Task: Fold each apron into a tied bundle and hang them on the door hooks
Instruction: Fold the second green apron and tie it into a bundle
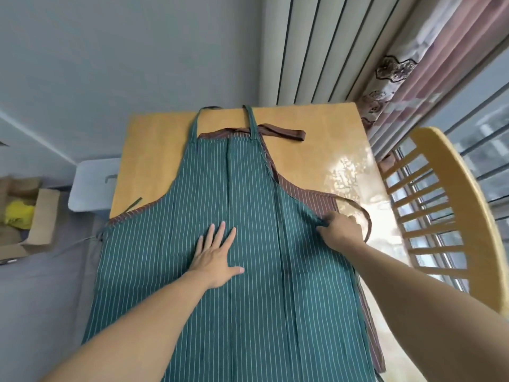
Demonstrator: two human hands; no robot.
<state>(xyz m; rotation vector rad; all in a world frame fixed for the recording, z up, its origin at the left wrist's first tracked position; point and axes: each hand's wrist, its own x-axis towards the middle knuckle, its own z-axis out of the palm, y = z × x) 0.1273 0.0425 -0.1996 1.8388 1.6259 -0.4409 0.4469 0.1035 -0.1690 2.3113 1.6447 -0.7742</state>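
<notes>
— Where's the apron?
— The green striped apron (pixel 248 244) lies flat on the table (pixel 154 150), bib toward 12 o'clock, covering a brown apron (pixel 308 194) whose edge shows at 2 o'clock.
— And your grip?
— My left hand (pixel 217 257) presses flat on the middle, fingers straight. My right hand (pixel 340 230), at 3 o'clock, pinches the green apron's side corner by the waist tie (pixel 366 216).
— Around you?
— A wooden chair (pixel 451 216) at 3 o'clock, a cardboard box (pixel 35 216) at 9.

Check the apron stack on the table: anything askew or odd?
Slightly askew: the brown striped apron underneath sticks out past the right edge of the green striped apron, so the two are not aligned. The left hand presses the green one flat; the right hand grips its right corner. No damage visible.
</notes>
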